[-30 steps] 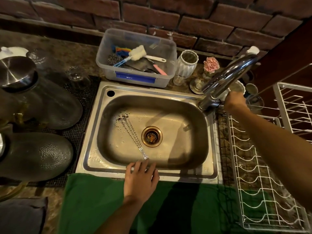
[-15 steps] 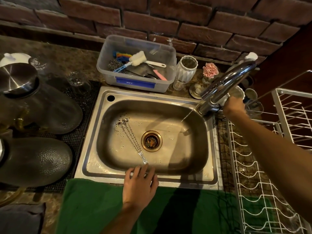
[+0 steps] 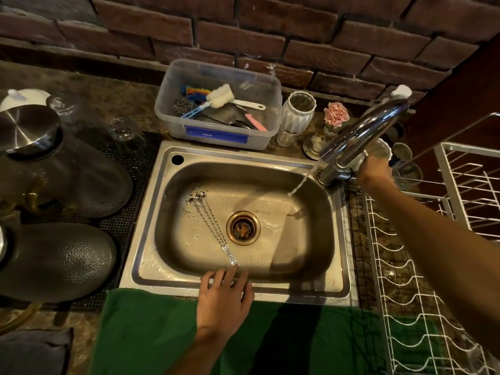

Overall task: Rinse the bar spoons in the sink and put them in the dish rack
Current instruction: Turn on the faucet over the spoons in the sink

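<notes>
Step now: we are turning the water on, and the bar spoons [image 3: 213, 228] are not wet from the stream yet
Right hand: our right hand [image 3: 374, 169] is curling around the tap handle by the base of the tap [image 3: 359, 139], at the far right of the sink [image 3: 151, 239]
Left hand: our left hand [image 3: 223, 299] is resting on the near rim of the sink with fingers spread and straight, holding nothing; the fingertips are just beside the near ends of the spoons, and we cannot tell if they are touching
Water: a thin stream [image 3: 301, 182] is falling into the right side of the bowl, well apart from the spoons
How to do it well: we are thinking the flow should be soft, so it is not splashing out over the green cloth [image 3: 151, 331]
Next bit: we are guessing the left hand should be pinching the near ends and sliding the spoons right, under the stream
Where the spoons are: lying on the sink floor, left of the drain [image 3: 242, 227], slanting from far left to near middle
How they look: long, thin, shiny and twisted, lying close side by side; we cannot tell how many
Dirt: dark bits [image 3: 193, 197] are sitting around the little bowls at the far ends, so those ends are needing the most water
Care: the spoons are looking slippery and thin, so a firm pinch is helping
Dish rack: the white wire dish rack [image 3: 400, 266] is waiting on the right of the sink
</notes>
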